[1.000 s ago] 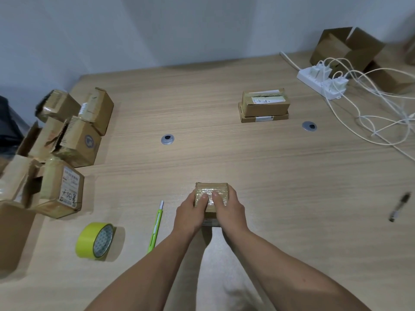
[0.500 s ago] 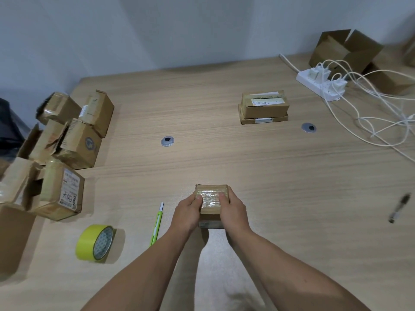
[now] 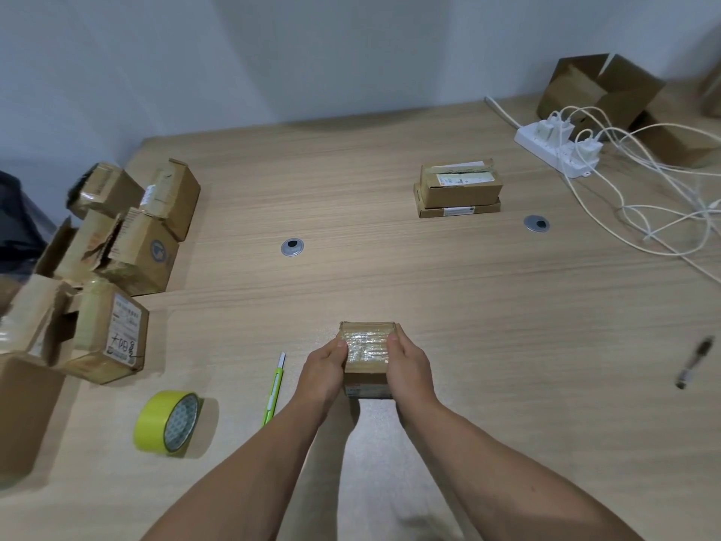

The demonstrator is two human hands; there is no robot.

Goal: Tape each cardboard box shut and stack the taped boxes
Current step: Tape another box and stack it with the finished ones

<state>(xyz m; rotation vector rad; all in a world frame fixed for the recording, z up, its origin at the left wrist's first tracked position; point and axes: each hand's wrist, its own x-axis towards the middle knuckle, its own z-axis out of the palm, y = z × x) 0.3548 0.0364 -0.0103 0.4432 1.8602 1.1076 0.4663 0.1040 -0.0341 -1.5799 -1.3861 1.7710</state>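
I see the small cardboard box (image 3: 366, 350) sitting on the wooden table (image 3: 507, 326) right in front of me, near its front edge, and it lies directly between my two hands. My left hand (image 3: 322, 374) clasps its left side and my right hand (image 3: 409, 370) clasps its right side; each thumb is hooked over onto the top face, where a shiny patch of clear tape covers the flaps. The fingers on the far sides are hidden behind the box, so I cannot tell how they lie. Just left of my left hand a green cutter (image 3: 273, 389) lies on the table, and further left the yellow tape roll (image 3: 167, 423) stands on its edge. A pile of untaped boxes (image 3: 128, 247) crowds the left edge. Well beyond my hands, toward the back right, the stack of two boxes (image 3: 458, 188) stands, the smaller one on the flatter one. A pen (image 3: 696, 361) lies far to the right.
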